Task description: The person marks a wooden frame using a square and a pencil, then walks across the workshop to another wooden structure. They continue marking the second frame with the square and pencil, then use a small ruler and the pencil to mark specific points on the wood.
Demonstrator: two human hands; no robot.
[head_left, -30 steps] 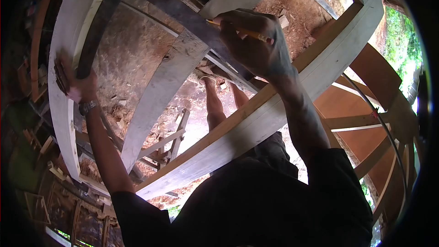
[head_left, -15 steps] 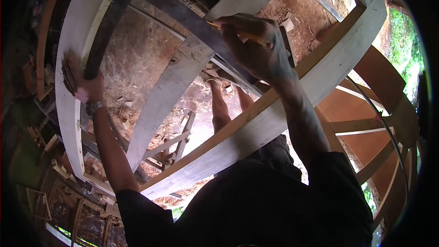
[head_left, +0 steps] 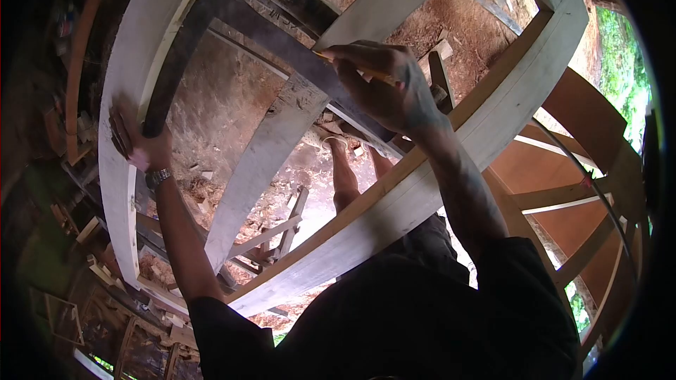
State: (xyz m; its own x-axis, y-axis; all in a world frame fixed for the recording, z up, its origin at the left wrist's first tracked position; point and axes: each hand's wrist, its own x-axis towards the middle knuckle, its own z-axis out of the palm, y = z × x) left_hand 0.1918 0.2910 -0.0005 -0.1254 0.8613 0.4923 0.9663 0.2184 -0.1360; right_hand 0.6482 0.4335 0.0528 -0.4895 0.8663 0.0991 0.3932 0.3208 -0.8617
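Pencil [head_left: 380,74] in its fingers, my right hand [head_left: 394,88] is closed above the frame. The pencil's tip sits where the end of a pale curved timber [head_left: 373,10] meets a dark L-shaped carpenter's square [head_left: 257,32]. One leg of the square runs across the opening under my right hand; the other comes down along the inside of the left curved timber [head_left: 120,190]. My left hand [head_left: 144,141] clasps that leg's lower end against this timber, its fingers lying over the timber's outer face. A watch circles my left wrist.
A wide pale curved timber [head_left: 408,200] with a brown edge crosses in front of my body. Another pale rib [head_left: 257,151] spans the middle. Brown panels with ribs [head_left: 535,176] stand at the right. Shavings and offcuts cover the ground below, around my feet.
The view has shifted a little, so the frame's left side sits farther right and lower. Both hands keep their places on the work, the pencil tip still at the same joint.
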